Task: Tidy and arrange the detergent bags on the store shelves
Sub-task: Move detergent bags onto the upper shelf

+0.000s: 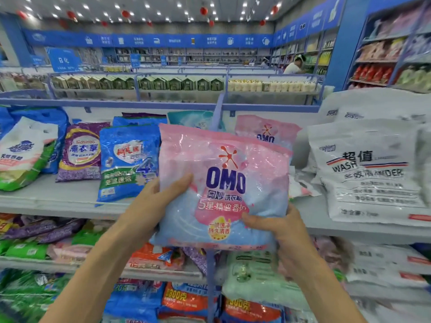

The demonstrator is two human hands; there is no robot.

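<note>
A pink and blue OMO detergent bag is held upright in front of the top shelf. My left hand grips its lower left edge, thumb across the front. My right hand grips its lower right corner, thumb on the front. Behind it a second pink OMO bag stands on the shelf. To the left stand a blue bag, a purple bag and a white and green bag.
Large white WASH bags fill the shelf's right side. A blue upright divider splits the shelf. Lower shelves hold several green, orange, purple and blue bags. A person stands far back by the wall shelves.
</note>
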